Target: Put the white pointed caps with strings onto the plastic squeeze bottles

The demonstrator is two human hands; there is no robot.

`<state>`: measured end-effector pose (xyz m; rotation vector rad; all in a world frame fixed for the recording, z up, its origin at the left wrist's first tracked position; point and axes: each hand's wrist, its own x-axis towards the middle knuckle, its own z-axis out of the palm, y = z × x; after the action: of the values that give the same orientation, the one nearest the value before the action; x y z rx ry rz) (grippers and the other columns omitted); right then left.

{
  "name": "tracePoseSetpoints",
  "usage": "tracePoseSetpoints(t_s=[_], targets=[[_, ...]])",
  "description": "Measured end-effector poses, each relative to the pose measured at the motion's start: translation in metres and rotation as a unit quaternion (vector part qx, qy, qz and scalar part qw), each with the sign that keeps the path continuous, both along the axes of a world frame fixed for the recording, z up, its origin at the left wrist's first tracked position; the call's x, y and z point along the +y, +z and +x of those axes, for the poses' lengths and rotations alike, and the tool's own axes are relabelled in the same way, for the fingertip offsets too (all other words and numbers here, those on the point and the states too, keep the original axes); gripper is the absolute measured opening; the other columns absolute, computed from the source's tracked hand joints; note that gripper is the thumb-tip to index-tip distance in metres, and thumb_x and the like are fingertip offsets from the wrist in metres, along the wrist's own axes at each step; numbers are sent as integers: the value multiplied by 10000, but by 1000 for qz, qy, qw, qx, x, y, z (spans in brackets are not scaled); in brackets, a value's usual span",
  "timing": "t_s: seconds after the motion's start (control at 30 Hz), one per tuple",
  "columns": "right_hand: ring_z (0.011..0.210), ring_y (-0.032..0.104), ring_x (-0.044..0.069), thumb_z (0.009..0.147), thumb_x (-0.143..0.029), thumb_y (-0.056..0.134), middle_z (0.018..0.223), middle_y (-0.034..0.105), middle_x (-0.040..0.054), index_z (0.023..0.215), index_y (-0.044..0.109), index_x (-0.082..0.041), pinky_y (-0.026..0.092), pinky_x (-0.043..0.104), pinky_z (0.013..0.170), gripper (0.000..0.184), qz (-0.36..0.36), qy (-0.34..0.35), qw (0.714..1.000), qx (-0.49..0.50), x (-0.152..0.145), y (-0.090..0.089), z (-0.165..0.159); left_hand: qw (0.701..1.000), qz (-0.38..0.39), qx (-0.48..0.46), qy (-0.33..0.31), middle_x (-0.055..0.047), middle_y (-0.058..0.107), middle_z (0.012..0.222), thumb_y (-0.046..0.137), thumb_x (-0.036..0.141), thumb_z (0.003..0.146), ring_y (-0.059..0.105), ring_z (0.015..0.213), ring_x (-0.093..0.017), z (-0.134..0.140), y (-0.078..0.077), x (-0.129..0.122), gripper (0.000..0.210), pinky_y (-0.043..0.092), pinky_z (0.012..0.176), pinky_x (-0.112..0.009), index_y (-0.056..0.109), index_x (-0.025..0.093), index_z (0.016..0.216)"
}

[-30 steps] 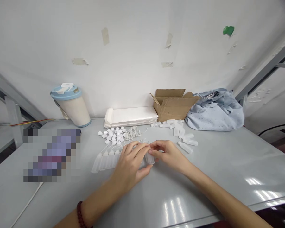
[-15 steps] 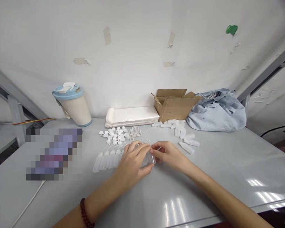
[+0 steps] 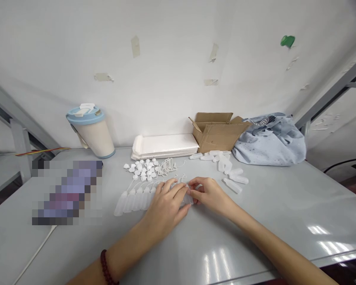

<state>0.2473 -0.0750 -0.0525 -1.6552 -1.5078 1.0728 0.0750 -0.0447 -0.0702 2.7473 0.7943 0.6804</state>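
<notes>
A row of small translucent plastic tubes point(image 3: 136, 200) with white tops and thin cords lies side by side on the grey table. My left hand point(image 3: 167, 204) curves over the right part of this row, with its thumb at the near right end of the last tubes. At the row's right end my right hand point(image 3: 206, 192) pinches with thumb and forefinger near a tube's top. What lies between these fingertips is hidden. Beyond the hands are a cluster of small white caps point(image 3: 144, 169) and a tangle of white cords point(image 3: 167, 166). Several loose tubes point(image 3: 233, 185) lie to the right.
White padded envelopes point(image 3: 166, 144) are stacked against the wall beside an open cardboard box point(image 3: 221, 136). A blue-grey cloth bag point(image 3: 269, 142) sits at the back right. To the left stand a cream cup point(image 3: 91, 134) with a blue lid and a blurred-out object point(image 3: 68, 194) with a white cable.
Both hands stay at the right end of the row. My left fingers have shifted slightly, and the view has tilted a little; the things on the table look unmoved.
</notes>
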Motion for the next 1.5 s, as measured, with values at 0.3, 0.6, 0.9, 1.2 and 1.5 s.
tracePoseSetpoints(t_s=[0.3, 0.6, 0.9, 1.2, 1.5], targets=[[562, 602, 126, 801, -243, 552, 800, 650, 44, 953, 624, -127, 466, 245, 536, 205, 3, 10, 1000, -24, 2, -2, 2, 998, 54, 20, 12, -95, 643, 1141, 632, 197, 836, 498, 1117, -318, 0, -6, -1, 311, 433, 876, -477, 557, 130, 1130], [596, 616, 132, 813, -248, 575, 916, 676, 60, 974, 617, -136, 459, 260, 585, 200, 8, -7, 995, -103, 2, 11, 10, 997, 60, -12, 55, -124, 624, 1179, 477, 289, 925, 467, 1148, -326, -9, 3, 9, 268, 418, 912, -502, 594, 116, 1094], [754, 631, 225, 822, -201, 578, 990, 676, 99, 1010, 612, -151, 367, 283, 548, 197, -58, -97, 875, -471, 0, 44, 52, 993, -19, 56, 100, -75, 560, 1289, 321, 372, 968, 339, 1277, -343, -31, 18, 40, 381, 340, 968, -574, 645, 186, 1041], [841, 614, 258, 756, -180, 602, 967, 640, 113, 1005, 634, -152, 371, 284, 576, 253, -182, -36, 849, -495, -7, 56, 72, 990, -49, 111, 76, -81, 538, 1323, 273, 451, 972, 313, 1298, -343, -22, 24, 42, 450, 285, 1000, -599, 586, 194, 1168], [766, 606, 226, 778, -192, 574, 854, 639, 68, 816, 632, -182, 396, 288, 585, 70, -102, 39, 886, -451, -4, 44, 57, 987, -144, -23, 70, -71, 513, 1340, 283, 438, 971, 336, 1284, -266, -28, 26, 41, 449, 262, 1071, -511, 532, 201, 1260]])
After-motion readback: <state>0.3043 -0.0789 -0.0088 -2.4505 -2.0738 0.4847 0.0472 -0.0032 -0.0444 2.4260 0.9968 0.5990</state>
